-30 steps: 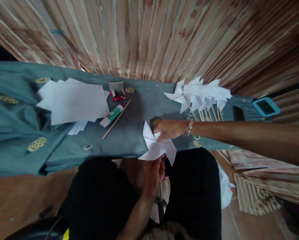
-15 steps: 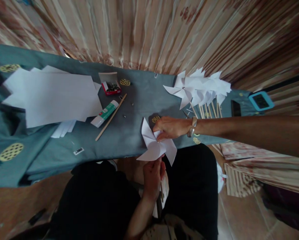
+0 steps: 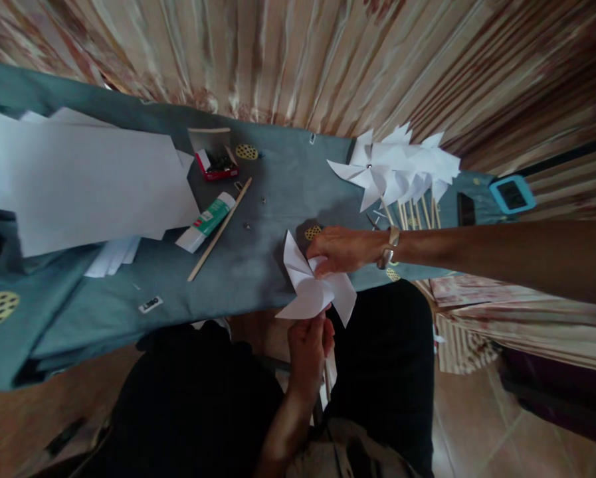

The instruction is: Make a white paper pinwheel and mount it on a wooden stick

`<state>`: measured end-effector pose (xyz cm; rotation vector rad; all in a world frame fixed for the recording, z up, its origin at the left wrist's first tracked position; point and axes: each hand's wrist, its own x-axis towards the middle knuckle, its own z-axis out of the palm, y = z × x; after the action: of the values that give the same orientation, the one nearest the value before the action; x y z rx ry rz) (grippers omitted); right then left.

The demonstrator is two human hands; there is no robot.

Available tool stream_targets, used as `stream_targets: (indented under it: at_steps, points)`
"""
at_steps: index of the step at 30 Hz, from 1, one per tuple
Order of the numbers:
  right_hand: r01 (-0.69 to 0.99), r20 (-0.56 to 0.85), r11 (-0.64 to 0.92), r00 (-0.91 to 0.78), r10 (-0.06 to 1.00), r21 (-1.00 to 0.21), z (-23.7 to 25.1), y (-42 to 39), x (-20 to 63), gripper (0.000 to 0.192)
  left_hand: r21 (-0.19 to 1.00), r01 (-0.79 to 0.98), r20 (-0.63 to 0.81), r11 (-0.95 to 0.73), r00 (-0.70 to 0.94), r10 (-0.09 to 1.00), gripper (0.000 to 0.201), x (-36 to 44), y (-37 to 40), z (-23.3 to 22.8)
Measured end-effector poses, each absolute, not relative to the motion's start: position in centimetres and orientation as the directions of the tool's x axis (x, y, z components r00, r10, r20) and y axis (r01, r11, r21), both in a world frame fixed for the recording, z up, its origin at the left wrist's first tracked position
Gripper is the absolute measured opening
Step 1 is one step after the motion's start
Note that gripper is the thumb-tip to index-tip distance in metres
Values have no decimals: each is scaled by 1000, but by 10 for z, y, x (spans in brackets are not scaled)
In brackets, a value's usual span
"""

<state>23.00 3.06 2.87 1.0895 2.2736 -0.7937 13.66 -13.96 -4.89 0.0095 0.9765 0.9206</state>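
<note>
A white paper pinwheel is held just off the table's front edge, its blades curved and facing up. My left hand is closed round the wooden stick below the pinwheel; part of the stick shows beneath the fist. From the right, my right hand, with a bracelet at the wrist, reaches over the pinwheel. Its thumb and fingers are closed on the paper near the centre, and the thumb covers the middle, so the pin there is hidden.
Finished pinwheels lie overlapped at the right, near a blue-framed device. A stack of white paper lies at left. Between are a red box of pins, a glue stick, a loose wooden stick and loose pins.
The view has shifted slightly. Both hands keep almost the same hold on the pinwheel, the right thumb still at its centre.
</note>
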Motion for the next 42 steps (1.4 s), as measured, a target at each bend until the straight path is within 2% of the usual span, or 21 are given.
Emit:
stream_targets:
  at_steps: [7,13,17,23,28,31,33,35,37,40,42]
  points:
    - [832,-646,469,-536,544,-296,25,33,227,12,358,-657,-730,664,247,638,54,137,-137,-47]
    - [811,-604,478,-575,551,-337,26,30,231,14,402,-650,-698,645,238,675,48,137,-139,-49]
    - [768,-592,511,-631,501,-386,33,28,233,10,443,-651,-659,616,230,716,48,137,-141,-52]
    - [764,-578,534,-634,514,-363,44,24,238,7,501,-621,-642,602,200,740,46,134,-140,-52]
    - [774,-535,495,-631,562,-394,51,23,255,20,524,-622,-612,582,200,765,47,131,-137,-42]
    - [777,-521,432,-628,578,-457,57,24,269,32,520,-626,-612,580,201,765,50,129,-136,-33]
    - [773,-442,359,-606,661,-523,63,23,281,38,524,-621,-609,583,205,766,50,127,-134,-25]
    - [748,-247,295,-519,818,-594,68,19,293,45,539,-610,-596,581,212,775,49,124,-130,-15]
    - [684,18,234,-307,951,-691,69,10,305,48,562,-609,-567,560,209,796,49,122,-123,-4]
    - [495,250,184,69,966,-849,60,-11,315,45,587,-640,-504,496,190,843,49,120,-109,12]
    - [390,282,161,278,918,-907,49,-25,315,39,599,-663,-461,449,174,870,48,119,-98,22]
